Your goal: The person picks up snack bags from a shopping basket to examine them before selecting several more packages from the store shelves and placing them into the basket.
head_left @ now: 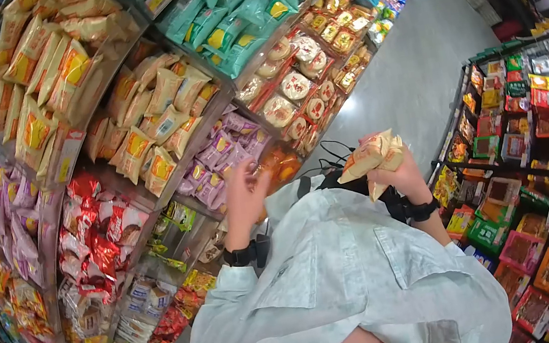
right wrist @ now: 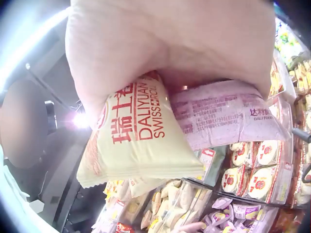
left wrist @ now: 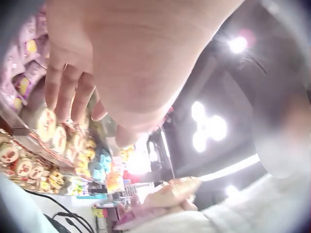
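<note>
Closest to me is the person's pale shirt. Past it, the right hand grips a cream Daliyuan Swiss roll packet and a purple packet side by side, held up in front of the body. The left hand, its fingers loosely extended, is just beside the shelf's purple packets; I can't tell whether it touches them. Farther along sit round cakes, then teal packets.
</note>
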### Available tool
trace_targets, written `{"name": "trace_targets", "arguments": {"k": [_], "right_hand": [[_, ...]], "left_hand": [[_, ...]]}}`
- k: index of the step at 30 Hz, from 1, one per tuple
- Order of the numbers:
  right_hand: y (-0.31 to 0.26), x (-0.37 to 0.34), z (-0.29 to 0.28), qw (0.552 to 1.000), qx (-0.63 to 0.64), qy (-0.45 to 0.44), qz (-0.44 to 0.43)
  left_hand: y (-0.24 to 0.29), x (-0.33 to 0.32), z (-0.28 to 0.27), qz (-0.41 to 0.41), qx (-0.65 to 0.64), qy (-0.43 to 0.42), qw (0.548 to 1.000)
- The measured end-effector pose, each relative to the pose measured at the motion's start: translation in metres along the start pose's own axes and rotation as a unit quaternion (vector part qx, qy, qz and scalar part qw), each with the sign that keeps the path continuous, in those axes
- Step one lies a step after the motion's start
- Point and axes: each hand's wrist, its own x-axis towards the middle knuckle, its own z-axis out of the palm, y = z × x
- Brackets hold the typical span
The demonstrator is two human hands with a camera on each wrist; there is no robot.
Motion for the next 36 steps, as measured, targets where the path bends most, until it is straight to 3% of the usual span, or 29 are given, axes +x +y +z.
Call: {"name": "trace_targets", "arguments": {"k": [4, 6, 7, 14, 17, 21, 23, 26, 31, 36], "right_hand": [[-0.010, 0.029, -0.001, 0.995, -0.035, -0.095, -0.023], [-0.006, 0.038, -0.006, 0.986, -0.074, -0.136, -0.055], [-0.004, 0.041, -0.011, 0.981, -0.092, -0.155, -0.072], [-0.012, 0.057, -0.070, 0.967, -0.064, -0.242, 0.040], [-0.002, 0.064, -0.094, 0.950, -0.142, -0.277, 0.025], [0.003, 0.070, -0.107, 0.945, -0.073, -0.317, 0.027], [0.013, 0.074, -0.116, 0.943, -0.077, -0.324, 0.022], [0.007, 0.082, -0.122, 0.930, -0.116, -0.348, 0.005], [-0.007, 0.090, -0.124, 0.939, -0.112, -0.326, 0.003], [-0.009, 0.091, -0.114, 0.964, -0.075, -0.255, -0.030]], "left_hand": [[0.095, -0.029, 0.022, 0.208, 0.022, -0.084, 0.974], [0.122, -0.035, 0.044, 0.315, 0.075, -0.072, 0.943], [0.128, -0.035, 0.059, 0.305, 0.056, -0.070, 0.948], [0.139, -0.043, 0.139, 0.197, 0.023, -0.028, 0.980], [0.144, -0.050, 0.159, 0.129, 0.014, 0.009, 0.991], [0.155, -0.058, 0.185, 0.054, -0.019, 0.063, 0.996], [0.149, -0.062, 0.191, 0.072, 0.024, 0.120, 0.990], [0.141, -0.061, 0.168, 0.101, 0.093, 0.208, 0.968], [0.141, -0.048, 0.067, 0.110, 0.227, 0.350, 0.902], [0.145, -0.002, -0.023, 0.132, 0.269, 0.389, 0.871]]}}
